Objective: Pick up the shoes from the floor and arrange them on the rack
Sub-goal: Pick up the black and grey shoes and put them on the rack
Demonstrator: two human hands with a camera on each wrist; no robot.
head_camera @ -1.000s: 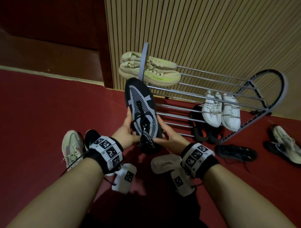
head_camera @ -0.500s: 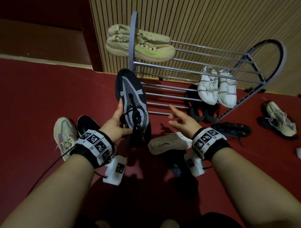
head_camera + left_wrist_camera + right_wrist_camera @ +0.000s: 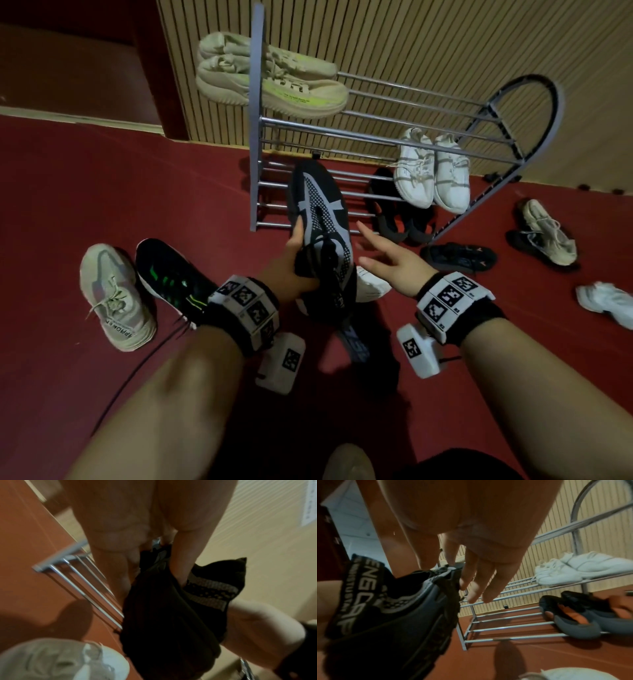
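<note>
My left hand [image 3: 294, 263] grips a black shoe with grey patterning [image 3: 322, 219] by its heel end, toe pointing at the lower bars of the grey metal rack [image 3: 255, 137]. In the left wrist view my fingers [image 3: 181, 566] curl round the shoe's collar [image 3: 164, 615]. My right hand [image 3: 383, 253] hovers just right of the shoe, fingers straight and holding nothing; in the right wrist view its fingertips [image 3: 477, 588] hang beside the shoe [image 3: 393, 615]. A beige pair [image 3: 274, 82] lies on the top shelf, a white pair [image 3: 431, 171] on the middle, a dark pair [image 3: 394, 212] at the bottom.
On the red floor lie a beige sneaker [image 3: 113, 294] and a black-green sneaker [image 3: 168, 274] at left, a white shoe [image 3: 371, 286] under my hands, a black shoe [image 3: 459, 257], a beige-and-black one [image 3: 548, 233] and a white one [image 3: 606, 301] at right. A slatted wall stands behind the rack.
My right hand let go of the black shoe and spread open beside it. The left hand carried the shoe lower, toward the rack's bottom bars, as my head moved closer.
</note>
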